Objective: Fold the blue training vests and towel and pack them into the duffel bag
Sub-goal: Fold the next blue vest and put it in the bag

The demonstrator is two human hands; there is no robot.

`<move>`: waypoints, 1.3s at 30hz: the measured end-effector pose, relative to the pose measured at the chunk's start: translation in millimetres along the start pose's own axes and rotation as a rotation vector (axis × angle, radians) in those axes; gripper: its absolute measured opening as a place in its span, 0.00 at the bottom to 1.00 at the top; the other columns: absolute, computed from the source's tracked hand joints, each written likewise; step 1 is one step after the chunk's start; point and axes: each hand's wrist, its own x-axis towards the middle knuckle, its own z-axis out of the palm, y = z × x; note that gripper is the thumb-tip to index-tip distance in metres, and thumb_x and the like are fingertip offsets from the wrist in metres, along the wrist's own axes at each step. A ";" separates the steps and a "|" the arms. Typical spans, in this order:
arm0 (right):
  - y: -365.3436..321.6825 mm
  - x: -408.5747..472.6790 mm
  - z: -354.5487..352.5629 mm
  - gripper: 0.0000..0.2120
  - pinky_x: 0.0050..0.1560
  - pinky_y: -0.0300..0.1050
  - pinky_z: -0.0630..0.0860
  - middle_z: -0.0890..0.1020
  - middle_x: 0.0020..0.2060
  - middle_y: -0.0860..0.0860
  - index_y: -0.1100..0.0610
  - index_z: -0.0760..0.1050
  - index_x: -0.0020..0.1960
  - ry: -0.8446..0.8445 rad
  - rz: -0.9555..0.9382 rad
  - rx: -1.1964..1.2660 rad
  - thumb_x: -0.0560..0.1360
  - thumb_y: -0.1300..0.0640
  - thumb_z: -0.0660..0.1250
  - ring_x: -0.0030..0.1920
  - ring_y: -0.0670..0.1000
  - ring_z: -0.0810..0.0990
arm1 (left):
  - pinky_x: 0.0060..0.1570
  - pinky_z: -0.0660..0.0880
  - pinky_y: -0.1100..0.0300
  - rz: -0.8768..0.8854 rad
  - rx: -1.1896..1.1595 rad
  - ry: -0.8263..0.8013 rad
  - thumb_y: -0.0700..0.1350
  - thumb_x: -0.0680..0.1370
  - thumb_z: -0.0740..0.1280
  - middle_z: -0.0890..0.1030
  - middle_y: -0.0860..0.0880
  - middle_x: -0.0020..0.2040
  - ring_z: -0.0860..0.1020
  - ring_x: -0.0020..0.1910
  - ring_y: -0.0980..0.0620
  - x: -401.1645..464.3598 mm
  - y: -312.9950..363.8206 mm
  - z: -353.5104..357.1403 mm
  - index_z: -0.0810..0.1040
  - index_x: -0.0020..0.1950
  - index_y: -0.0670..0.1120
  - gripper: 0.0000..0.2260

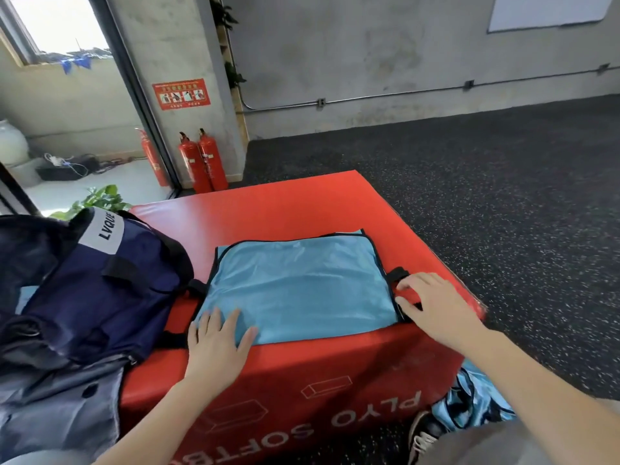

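The blue vest (298,290) lies flat beside the duffel bag (100,290); left hand (216,344) presses it, fingers straight; right hand (432,307) pinches its black strap (397,274).

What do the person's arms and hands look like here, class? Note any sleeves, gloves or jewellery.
Both forearms are bare, with no sleeves in view. The left hand and right hand wear no gloves, and no rings, watch or bracelets show. No markings are visible on either arm.
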 end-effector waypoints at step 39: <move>-75.4 108.4 39.9 0.10 0.41 0.47 0.66 0.80 0.45 0.48 0.50 0.78 0.54 -0.390 -0.238 -0.162 0.77 0.50 0.62 0.49 0.54 0.79 | 0.78 0.50 0.44 0.286 -0.044 -0.091 0.64 0.82 0.54 0.54 0.40 0.81 0.55 0.79 0.39 237.7 39.5 -2.1 0.61 0.80 0.52 0.30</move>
